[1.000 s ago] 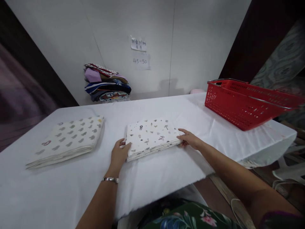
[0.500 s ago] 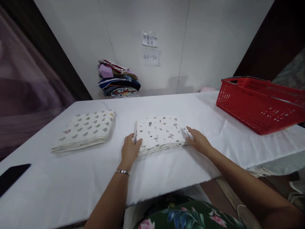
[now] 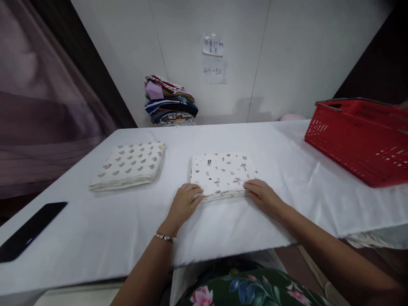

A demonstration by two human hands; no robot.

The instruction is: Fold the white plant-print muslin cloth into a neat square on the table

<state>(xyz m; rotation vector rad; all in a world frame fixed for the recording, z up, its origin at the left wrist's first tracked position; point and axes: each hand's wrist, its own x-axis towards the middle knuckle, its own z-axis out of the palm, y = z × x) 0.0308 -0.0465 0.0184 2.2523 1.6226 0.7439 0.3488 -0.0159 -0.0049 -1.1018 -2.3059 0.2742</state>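
A folded white cloth (image 3: 223, 173) printed with small palm trees, birds and leaves lies flat in front of me on the white-covered table (image 3: 127, 229). At its near left corner, my left hand (image 3: 185, 200) pinches the layers, fingers on top and thumb at the front edge. My right hand (image 3: 263, 194) is closed on the near right corner in the same manner. The thumbs are partly hidden. To the left lies a second folded white cloth (image 3: 132, 163) with rows of grey motifs, touched by neither hand.
A black phone-like slab (image 3: 32, 231) lies at the table's left. On the right stands a red plastic basket (image 3: 360, 142) with metal handles. A stack of folded fabrics (image 3: 172, 102) is at the back by the wall, left of two paper notes (image 3: 214, 71).
Both hands have moved from the cloth's sides to its near corners and closed there. The camera view has turned slightly left, so the scene sits farther right.
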